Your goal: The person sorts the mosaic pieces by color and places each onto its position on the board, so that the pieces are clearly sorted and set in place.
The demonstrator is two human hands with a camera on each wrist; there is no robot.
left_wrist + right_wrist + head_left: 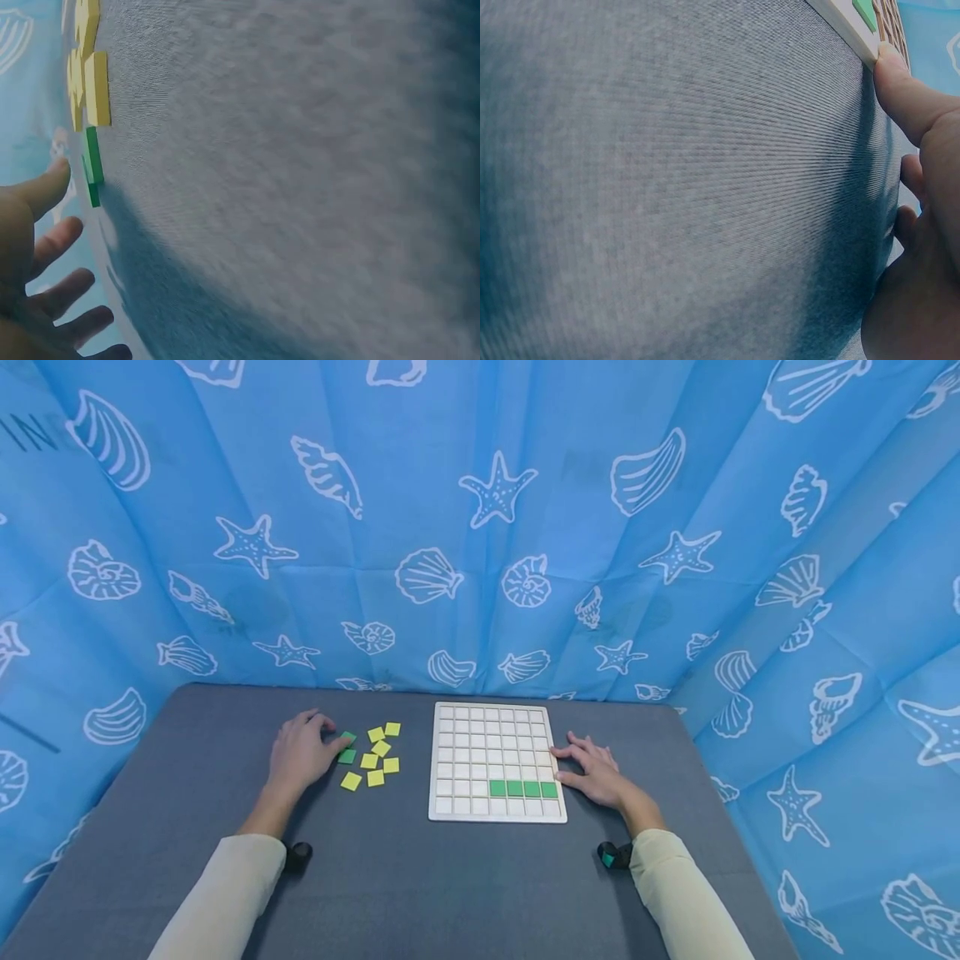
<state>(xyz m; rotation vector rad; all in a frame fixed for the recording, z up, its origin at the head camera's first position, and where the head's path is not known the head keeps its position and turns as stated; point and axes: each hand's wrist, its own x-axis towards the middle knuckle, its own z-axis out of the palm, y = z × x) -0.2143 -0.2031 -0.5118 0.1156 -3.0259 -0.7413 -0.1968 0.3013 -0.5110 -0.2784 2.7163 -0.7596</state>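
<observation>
My left hand [300, 750] reaches over two square green tiles [347, 757] on the grey table, thumb tip right at them. In the left wrist view the thumb and fingers are spread apart, with a green tile [93, 154] beyond the thumb and nothing gripped. On the right, my right hand [596, 772] rests against the right rim of a white gridded board [432, 777], fingers extended. The right wrist view shows the thumb [911, 101] touching the board's edge. Four of the board's squares, in a lower row toward the right, hold green tiles [514, 788].
Several loose yellow tiles [376, 779] lie scattered between my left hand and the board. A blue curtain [480, 527] with white shells and starfish hangs behind the table [420, 893] and along its sides. Dark wrist cameras [300, 853] sit at both cuffs.
</observation>
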